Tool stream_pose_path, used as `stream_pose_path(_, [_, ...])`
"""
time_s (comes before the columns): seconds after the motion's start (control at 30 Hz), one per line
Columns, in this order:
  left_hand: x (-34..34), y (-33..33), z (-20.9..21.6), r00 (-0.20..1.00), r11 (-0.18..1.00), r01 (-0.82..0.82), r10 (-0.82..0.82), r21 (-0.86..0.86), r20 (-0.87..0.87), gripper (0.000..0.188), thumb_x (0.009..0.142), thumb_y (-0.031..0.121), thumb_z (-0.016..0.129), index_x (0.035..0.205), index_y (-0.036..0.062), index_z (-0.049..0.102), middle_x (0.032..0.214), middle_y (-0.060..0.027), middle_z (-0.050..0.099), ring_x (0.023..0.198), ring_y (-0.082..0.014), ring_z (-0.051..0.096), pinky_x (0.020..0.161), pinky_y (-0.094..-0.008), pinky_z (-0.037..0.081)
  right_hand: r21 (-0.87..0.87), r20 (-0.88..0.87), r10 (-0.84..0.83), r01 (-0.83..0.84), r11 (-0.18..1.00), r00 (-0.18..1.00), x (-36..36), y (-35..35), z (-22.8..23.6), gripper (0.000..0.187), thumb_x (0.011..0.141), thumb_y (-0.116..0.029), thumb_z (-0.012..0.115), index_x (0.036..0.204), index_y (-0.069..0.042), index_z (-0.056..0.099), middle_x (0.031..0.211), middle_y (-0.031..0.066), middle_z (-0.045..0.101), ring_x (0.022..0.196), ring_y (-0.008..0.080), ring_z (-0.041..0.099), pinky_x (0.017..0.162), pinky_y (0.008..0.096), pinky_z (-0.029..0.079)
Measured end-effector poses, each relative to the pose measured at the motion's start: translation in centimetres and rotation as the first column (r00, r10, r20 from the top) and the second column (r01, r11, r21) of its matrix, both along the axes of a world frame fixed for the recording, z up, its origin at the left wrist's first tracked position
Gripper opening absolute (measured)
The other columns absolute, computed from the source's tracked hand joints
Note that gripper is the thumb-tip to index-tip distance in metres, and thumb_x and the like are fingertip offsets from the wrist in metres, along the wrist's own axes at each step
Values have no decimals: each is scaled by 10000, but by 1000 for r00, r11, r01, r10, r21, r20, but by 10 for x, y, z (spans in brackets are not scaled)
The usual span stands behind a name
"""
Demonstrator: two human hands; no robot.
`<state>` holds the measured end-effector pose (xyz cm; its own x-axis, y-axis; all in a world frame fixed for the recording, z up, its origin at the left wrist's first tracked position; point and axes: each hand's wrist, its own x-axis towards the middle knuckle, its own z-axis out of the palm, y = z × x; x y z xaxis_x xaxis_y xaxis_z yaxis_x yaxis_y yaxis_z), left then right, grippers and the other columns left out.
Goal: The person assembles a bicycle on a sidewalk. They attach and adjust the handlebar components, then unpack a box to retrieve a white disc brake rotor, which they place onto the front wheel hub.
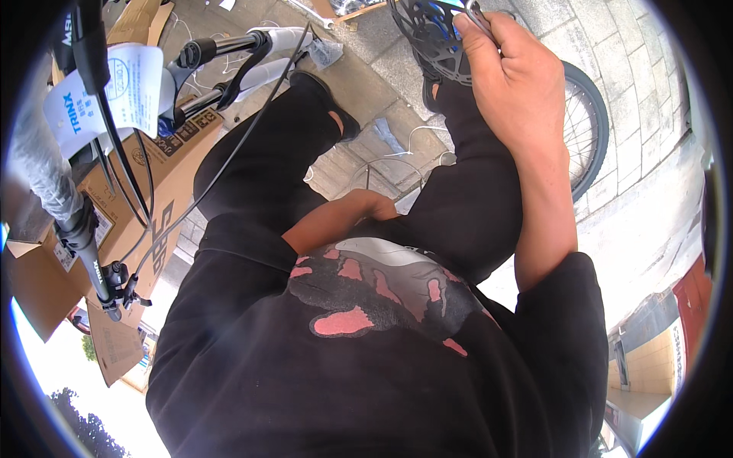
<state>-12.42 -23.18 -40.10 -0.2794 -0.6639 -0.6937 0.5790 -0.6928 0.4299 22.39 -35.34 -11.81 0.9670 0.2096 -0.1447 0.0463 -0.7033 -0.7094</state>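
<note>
My right hand [523, 84] is raised at the top right, with thumb and fingers closed on a slim, shiny metal tool [478, 17] whose far end is cut off by the picture's edge. Just left of it is a black, slotted bicycle part [443, 49] with some blue on it; I cannot tell whether the tool touches it. My left hand [374, 204] rests low between my thighs, its fingers hidden behind my right leg.
At left stand a bicycle's plastic-wrapped handlebar [85, 248], its fork [263, 72] and a hanging white tag [114, 95], before an opened cardboard box [172, 172]. A wheel's tyre [599, 137] lies right of my forearm. Clear plastic scrap [389, 136] litters the paving.
</note>
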Motion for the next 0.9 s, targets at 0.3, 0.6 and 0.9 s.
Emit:
stream_pose_path(0.3, [22,8,-28,791,946,324,-289,31,539,682,1044,649,716,1378,64,824,1404,-183,819,1304,-390,780,1062,-524,600,219,13,-413,400,890,911,-23,-89,-59,347,1107,-304,754,886,-39,783,727,28,697,666,117,596,629,353,488])
stream_pose_path(0.6, [136,34,246,39,958,-263,129,-115,991,407,1133,456,684,1295,106,815,1206,-211,837,1156,-413,790,993,-521,609,548,-72,-455,416,726,888,-23,-72,-33,351,1057,-306,816,902,5,768,787,65,719,625,95,505,584,322,414])
stream_pose_path(0.9, [178,48,249,24,431,-536,867,-726,498,504,1173,352,732,1514,-17,691,1282,-116,825,1084,-156,759,998,-331,594,802,-178,-414,376,464,892,-133,-151,59,245,1123,-247,798,1156,-19,716,923,83,757,573,63,474,470,248,337])
